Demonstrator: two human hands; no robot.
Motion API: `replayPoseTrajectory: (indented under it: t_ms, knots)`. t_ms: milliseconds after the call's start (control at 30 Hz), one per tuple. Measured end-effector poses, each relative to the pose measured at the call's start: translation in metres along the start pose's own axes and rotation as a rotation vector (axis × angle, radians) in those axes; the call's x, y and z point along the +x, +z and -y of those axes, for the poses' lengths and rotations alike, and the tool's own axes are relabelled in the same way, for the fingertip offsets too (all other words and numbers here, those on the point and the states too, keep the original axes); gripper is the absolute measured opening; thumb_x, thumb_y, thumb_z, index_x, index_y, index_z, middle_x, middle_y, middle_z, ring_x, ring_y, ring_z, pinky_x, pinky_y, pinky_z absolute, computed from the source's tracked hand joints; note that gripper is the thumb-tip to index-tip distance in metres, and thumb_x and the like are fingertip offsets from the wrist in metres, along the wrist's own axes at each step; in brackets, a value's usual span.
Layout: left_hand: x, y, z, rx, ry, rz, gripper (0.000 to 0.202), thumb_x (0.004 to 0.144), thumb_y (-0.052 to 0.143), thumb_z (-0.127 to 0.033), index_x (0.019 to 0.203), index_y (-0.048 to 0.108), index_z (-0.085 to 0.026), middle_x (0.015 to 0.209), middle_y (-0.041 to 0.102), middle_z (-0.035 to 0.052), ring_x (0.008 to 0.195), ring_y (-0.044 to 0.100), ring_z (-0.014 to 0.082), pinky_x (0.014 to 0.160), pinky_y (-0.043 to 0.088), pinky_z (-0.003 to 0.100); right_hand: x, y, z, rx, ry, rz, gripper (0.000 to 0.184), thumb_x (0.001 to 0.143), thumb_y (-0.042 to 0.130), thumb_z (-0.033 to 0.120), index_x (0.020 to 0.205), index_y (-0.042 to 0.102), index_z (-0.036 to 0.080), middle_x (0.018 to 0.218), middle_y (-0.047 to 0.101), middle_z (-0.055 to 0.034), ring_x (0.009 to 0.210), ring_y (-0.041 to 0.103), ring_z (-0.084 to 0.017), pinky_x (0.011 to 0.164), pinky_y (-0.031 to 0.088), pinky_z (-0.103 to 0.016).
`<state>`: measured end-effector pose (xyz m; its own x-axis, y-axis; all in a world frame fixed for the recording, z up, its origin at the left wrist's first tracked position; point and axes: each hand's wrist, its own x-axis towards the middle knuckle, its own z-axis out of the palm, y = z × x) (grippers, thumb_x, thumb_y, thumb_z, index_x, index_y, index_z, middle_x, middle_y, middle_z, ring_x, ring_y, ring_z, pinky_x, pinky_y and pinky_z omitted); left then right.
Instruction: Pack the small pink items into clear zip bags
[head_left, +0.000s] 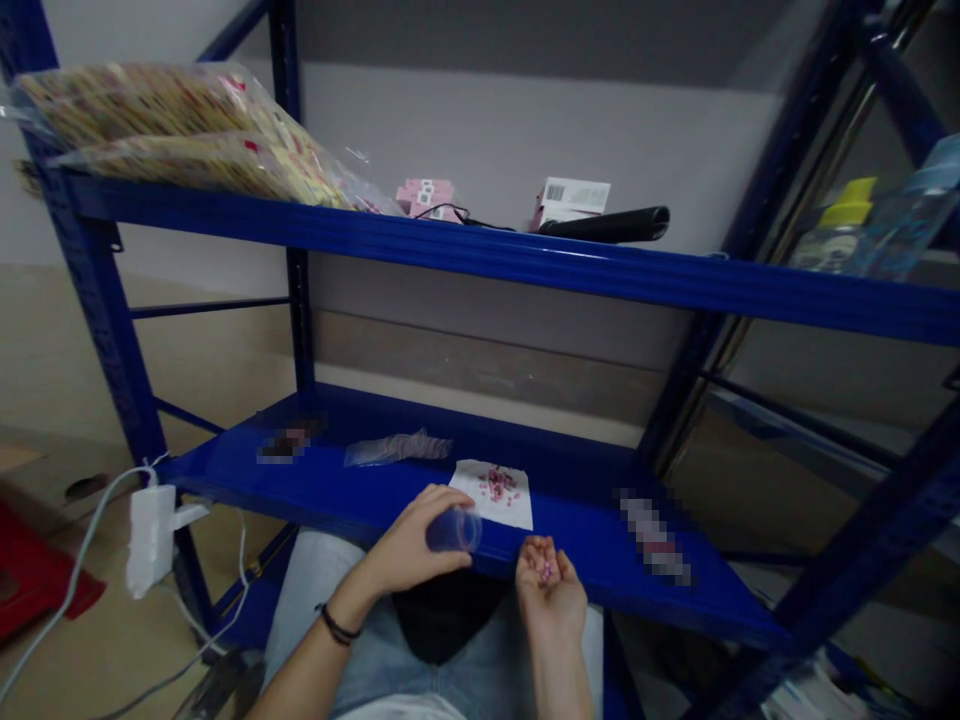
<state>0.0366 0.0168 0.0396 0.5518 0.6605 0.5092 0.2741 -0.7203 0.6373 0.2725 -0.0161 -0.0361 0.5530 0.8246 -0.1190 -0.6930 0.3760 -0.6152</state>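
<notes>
My left hand point(409, 545) is wrapped round a small clear plastic cup point(452, 530), tilted on its side with its mouth to the right. I cannot make out anything in the cup. Palm up and cupped, my right hand point(553, 590) holds a few small pink pieces point(547, 571) near the shelf's front edge. Just beyond both hands, a white paper sheet point(506, 515) lies on the blue shelf board point(577, 510). A loose pile of small pink pieces point(499, 484) is spread on that sheet.
Left of the paper lies a clear plastic bag point(405, 447) with contents. Overhead, the upper shelf point(480, 245) carries large filled bags point(172, 120), pink boxes point(429, 195), a black tubular object point(611, 226) and bottles point(840, 225). A white power strip point(150, 540) hangs at left.
</notes>
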Motion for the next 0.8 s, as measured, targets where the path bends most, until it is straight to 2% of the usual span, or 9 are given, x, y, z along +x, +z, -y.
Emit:
replayPoseTrajectory:
  t_ms: [67, 100, 200, 333, 433, 533, 633, 700, 800]
  knots:
    - [-0.014, -0.013, 0.029, -0.163, -0.142, -0.18, 0.052, 0.077, 0.077, -0.035, 0.124, 0.06, -0.024, 0.125, 0.064, 0.0091, 0.118, 0.056, 0.0287, 0.104, 0.04, 0.04, 0.028, 0.015, 0.017, -0.332, -0.184, 0.103, 0.024, 0.086, 0.043, 0.028, 0.064, 0.033, 0.024, 0.049, 0.036, 0.008, 0.042, 0.044, -0.009, 0.041, 0.04, -0.019]
    - [-0.018, -0.021, 0.043, -0.22, -0.192, -0.241, 0.051, 0.078, 0.076, -0.036, 0.124, 0.06, -0.022, 0.125, 0.064, 0.0097, 0.119, 0.057, 0.0289, 0.105, 0.04, 0.04, 0.044, 0.026, 0.022, -0.402, -0.209, 0.117, 0.032, 0.089, 0.043, 0.034, 0.062, 0.028, 0.025, 0.047, 0.029, 0.0098, 0.038, 0.036, -0.008, 0.038, 0.034, -0.018]
    - [-0.014, -0.055, 0.077, -0.227, -0.283, -0.426, 0.051, 0.078, 0.074, -0.039, 0.124, 0.06, -0.021, 0.125, 0.065, 0.0091, 0.119, 0.058, 0.0286, 0.105, 0.041, 0.04, 0.091, 0.066, 0.02, -0.605, -0.181, 0.167, 0.038, 0.089, 0.047, 0.046, 0.06, 0.032, 0.025, 0.044, 0.03, 0.0103, 0.034, 0.026, -0.008, 0.034, 0.022, -0.022]
    - [0.007, -0.1, 0.117, -0.008, -0.342, -0.47, 0.049, 0.078, 0.073, -0.041, 0.122, 0.062, -0.021, 0.122, 0.066, 0.0081, 0.116, 0.06, 0.0281, 0.105, 0.041, 0.042, 0.122, 0.094, -0.007, -0.891, -0.181, 0.233, 0.041, 0.079, 0.066, 0.047, 0.053, 0.046, 0.023, 0.043, 0.045, 0.0041, 0.043, 0.048, -0.013, 0.044, 0.03, -0.025]
    - [0.017, -0.118, 0.147, 0.127, -0.366, -0.401, 0.052, 0.076, 0.074, -0.039, 0.123, 0.063, -0.021, 0.122, 0.066, 0.0096, 0.115, 0.059, 0.0298, 0.104, 0.042, 0.044, 0.129, 0.085, -0.023, -1.134, -0.33, 0.304, 0.034, 0.079, 0.07, 0.043, 0.057, 0.055, 0.022, 0.055, 0.059, -0.0024, 0.063, 0.062, -0.019, 0.058, 0.039, -0.026]
    - [0.023, -0.123, 0.166, 0.166, -0.357, -0.341, 0.054, 0.074, 0.076, -0.037, 0.124, 0.063, -0.02, 0.126, 0.065, 0.0119, 0.118, 0.056, 0.0329, 0.105, 0.04, 0.048, 0.14, 0.063, -0.031, -1.68, -0.822, 0.531, 0.035, 0.093, 0.051, 0.043, 0.071, 0.065, 0.021, 0.071, 0.068, -0.0078, 0.073, 0.066, -0.022, 0.068, 0.046, -0.029]
    - [0.03, -0.126, 0.171, 0.098, -0.344, -0.344, 0.056, 0.07, 0.081, -0.037, 0.121, 0.066, -0.02, 0.128, 0.064, 0.0133, 0.123, 0.053, 0.0364, 0.109, 0.035, 0.052, 0.159, 0.041, -0.041, -1.877, -1.253, 0.754, 0.035, 0.097, 0.036, 0.021, 0.101, 0.071, 0.021, 0.09, 0.074, -0.0093, 0.084, 0.068, -0.021, 0.082, 0.049, -0.032]
    - [0.034, -0.129, 0.169, -0.091, -0.327, -0.341, 0.058, 0.068, 0.083, -0.038, 0.122, 0.065, -0.022, 0.129, 0.063, 0.0131, 0.125, 0.052, 0.0367, 0.111, 0.033, 0.053, 0.171, 0.029, -0.049, -1.899, -1.455, 0.794, 0.039, 0.092, 0.037, 0.01, 0.111, 0.069, 0.021, 0.098, 0.075, -0.0094, 0.088, 0.069, -0.021, 0.086, 0.05, -0.033]
    - [0.039, -0.13, 0.163, -0.623, -0.248, -0.344, 0.061, 0.074, 0.08, -0.038, 0.129, 0.059, -0.024, 0.132, 0.061, 0.0123, 0.127, 0.052, 0.0342, 0.113, 0.032, 0.052, 0.184, 0.014, -0.061, -1.89, -1.576, 0.835, 0.039, 0.087, 0.043, 0.009, 0.114, 0.068, 0.022, 0.103, 0.075, -0.0088, 0.094, 0.069, -0.022, 0.09, 0.05, -0.035]
